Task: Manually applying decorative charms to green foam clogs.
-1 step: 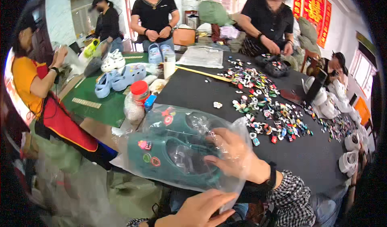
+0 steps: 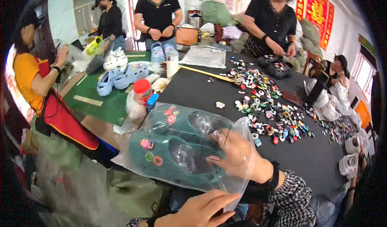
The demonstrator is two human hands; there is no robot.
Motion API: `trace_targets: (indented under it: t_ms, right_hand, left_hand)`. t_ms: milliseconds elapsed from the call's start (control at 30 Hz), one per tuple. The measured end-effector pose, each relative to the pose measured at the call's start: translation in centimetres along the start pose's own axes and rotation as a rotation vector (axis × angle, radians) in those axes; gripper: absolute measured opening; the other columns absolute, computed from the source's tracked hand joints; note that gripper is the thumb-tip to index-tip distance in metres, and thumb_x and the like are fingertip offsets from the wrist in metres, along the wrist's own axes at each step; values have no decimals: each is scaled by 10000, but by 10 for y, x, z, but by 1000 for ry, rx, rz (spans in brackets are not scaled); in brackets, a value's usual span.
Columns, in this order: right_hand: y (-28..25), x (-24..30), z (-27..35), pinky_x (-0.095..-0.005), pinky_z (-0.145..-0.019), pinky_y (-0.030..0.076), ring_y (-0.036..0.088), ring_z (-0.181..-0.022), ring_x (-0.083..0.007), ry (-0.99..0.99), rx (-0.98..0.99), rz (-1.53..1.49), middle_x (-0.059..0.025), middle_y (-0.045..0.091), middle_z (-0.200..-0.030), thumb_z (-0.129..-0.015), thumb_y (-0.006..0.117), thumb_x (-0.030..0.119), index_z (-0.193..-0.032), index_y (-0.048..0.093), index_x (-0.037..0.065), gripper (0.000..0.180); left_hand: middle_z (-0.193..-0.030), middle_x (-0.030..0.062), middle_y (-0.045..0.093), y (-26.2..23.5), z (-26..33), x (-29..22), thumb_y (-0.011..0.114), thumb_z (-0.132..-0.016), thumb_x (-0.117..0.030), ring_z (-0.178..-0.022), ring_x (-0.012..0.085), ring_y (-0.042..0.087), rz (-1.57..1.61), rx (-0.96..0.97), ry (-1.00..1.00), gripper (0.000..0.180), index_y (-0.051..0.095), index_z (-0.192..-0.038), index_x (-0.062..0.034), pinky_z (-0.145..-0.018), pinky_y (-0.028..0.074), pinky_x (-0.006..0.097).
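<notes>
A pair of dark green clogs (image 2: 159, 156) lies side by side in a clear plastic bag (image 2: 230, 183) at the near edge of the black table. Small colourful charms (image 2: 153, 160) sit on their toes. My right hand (image 2: 238, 154) reaches inside the bag, its fingers and thumb closed around the heel end of the clogs, where the two shoes meet; some fingertips are hidden in the shoe openings. At the bag's near mouth, my left hand (image 2: 203, 211) has its fingers closed on the plastic edge, below the right wrist.
Loose shoe charms (image 2: 278, 120) heap across the black table (image 2: 193, 88). A red-lidded jar (image 2: 142, 90), a blue box (image 2: 152, 101) and light blue clogs (image 2: 131, 76) stand on the left. White clogs (image 2: 348, 163) sit at the right edge. Several people work around the table.
The whole view has shifted slightly. Both hands keep the same hold on the bag and clogs.
</notes>
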State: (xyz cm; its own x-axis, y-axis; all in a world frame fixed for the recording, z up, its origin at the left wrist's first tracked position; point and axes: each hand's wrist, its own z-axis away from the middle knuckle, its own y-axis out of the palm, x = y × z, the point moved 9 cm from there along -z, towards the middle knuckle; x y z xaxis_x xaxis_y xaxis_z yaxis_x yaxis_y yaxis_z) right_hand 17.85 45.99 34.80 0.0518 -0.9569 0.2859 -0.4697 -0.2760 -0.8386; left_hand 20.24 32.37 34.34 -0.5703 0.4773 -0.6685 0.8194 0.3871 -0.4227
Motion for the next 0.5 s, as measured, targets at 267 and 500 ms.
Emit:
trace_targets:
  t_ms: [267, 500]
  right_hand:
    - [23, -13, -40, -436, -626, 497, 631, -718, -360, -46, 300, 244, -178, 617, -741, -779, 715, 465, -886, 583, -12, 506]
    - [29, -1, -26, -425, -714, 518, 642, -827, -360, -98, 290, 153, -172, 656, -902, -844, 666, 356, -1025, 621, 20, 385]
  left_hand:
    - [-996, 98, 652, -89, 30, 26, 680, -773, 55, -812, 218, 642, -308, -364, -199, 254, 694, -1003, -52, -699, 530, 298]
    - [-958, 112, 651, -151, 69, 35, 610, -787, 65, -880, 249, 620, -514, -659, -282, 194, 679, -945, -25, -791, 489, 331]
